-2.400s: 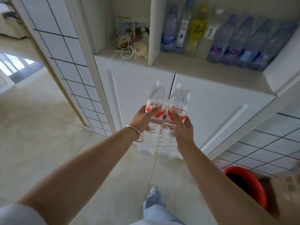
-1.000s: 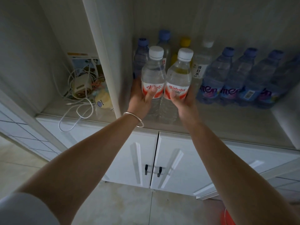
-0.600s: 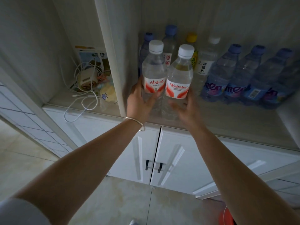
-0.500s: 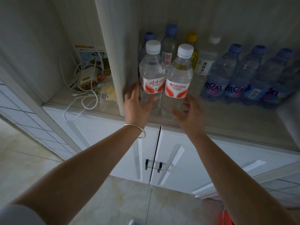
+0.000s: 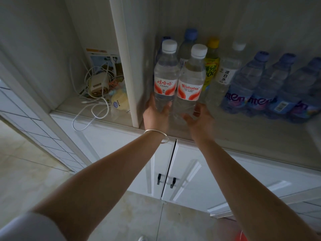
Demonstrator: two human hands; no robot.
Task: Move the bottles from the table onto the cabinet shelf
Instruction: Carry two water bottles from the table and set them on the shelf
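My left hand [image 5: 157, 113] grips the left bottle [image 5: 165, 79] low, steadying it; right hand [image 5: 199, 119] released beside right bottle [image 5: 190, 82].

Both bare forearms reached forward and upward, nearly parallel. The left hand [image 5: 156, 115], a thin bangle at its wrist, curled its fingers forward in a loose cup. The right hand [image 5: 199, 119] was spread, palm facing left, fingers apart.
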